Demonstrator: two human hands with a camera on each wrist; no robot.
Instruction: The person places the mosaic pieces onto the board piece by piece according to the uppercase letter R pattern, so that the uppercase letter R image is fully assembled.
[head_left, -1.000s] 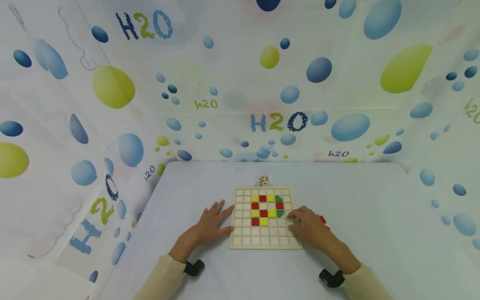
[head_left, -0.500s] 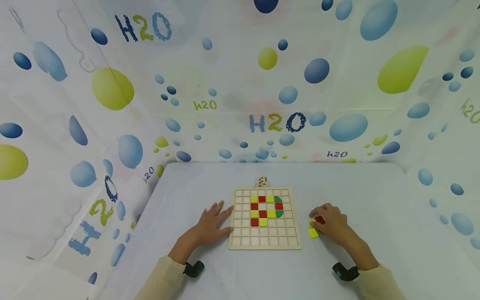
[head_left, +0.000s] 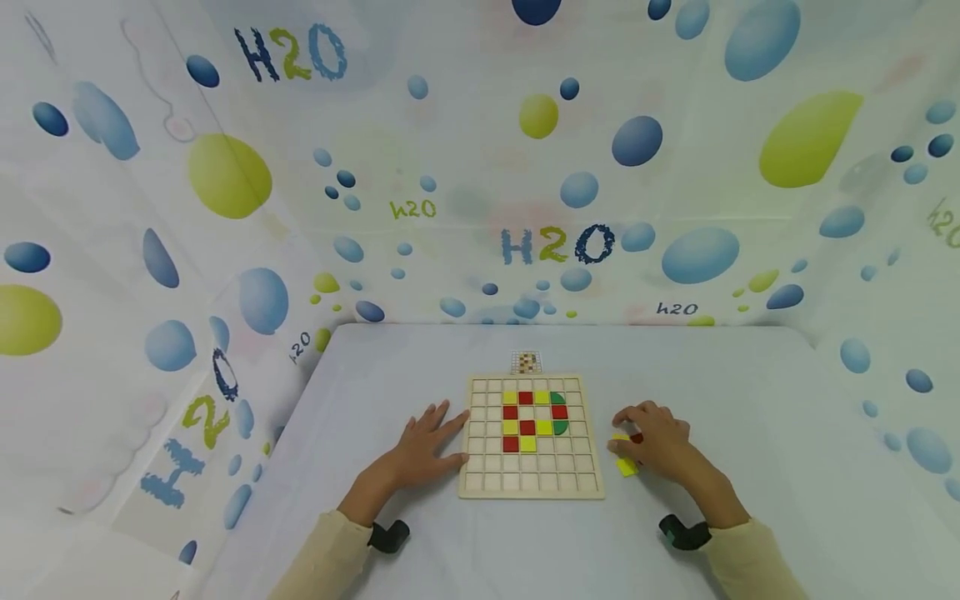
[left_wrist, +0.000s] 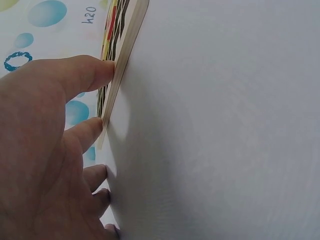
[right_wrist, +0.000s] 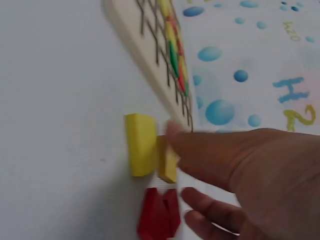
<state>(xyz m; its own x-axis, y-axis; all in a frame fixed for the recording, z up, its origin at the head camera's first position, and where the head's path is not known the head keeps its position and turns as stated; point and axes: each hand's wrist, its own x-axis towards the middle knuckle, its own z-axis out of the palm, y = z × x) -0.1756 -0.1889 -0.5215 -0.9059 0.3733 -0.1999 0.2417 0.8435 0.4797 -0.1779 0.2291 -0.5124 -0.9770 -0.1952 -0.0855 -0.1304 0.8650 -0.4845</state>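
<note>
A wooden grid board [head_left: 525,482] lies on the table, with red, yellow and green tiles set in its upper middle cells. My left hand [head_left: 423,448] rests flat on the table, and its fingertips [left_wrist: 107,70] touch the board's left edge [left_wrist: 125,45]. My right hand [head_left: 654,439] is curled over loose tiles just right of the board [right_wrist: 135,30]. Its thumb and fingers pinch a yellow tile [right_wrist: 167,161]. Beside it lies another yellow tile [right_wrist: 140,145], with red tiles [right_wrist: 159,219] under the fingers. The right wrist view is blurred.
A small pattern card [head_left: 526,362] lies just beyond the board's far edge. The white table [head_left: 750,400] is bounded by curtain walls printed with bubbles at the back and on both sides.
My right hand left the board's right edge and went to the loose tiles on the table, then closed in on a yellow one. The left hand has stayed put.
</note>
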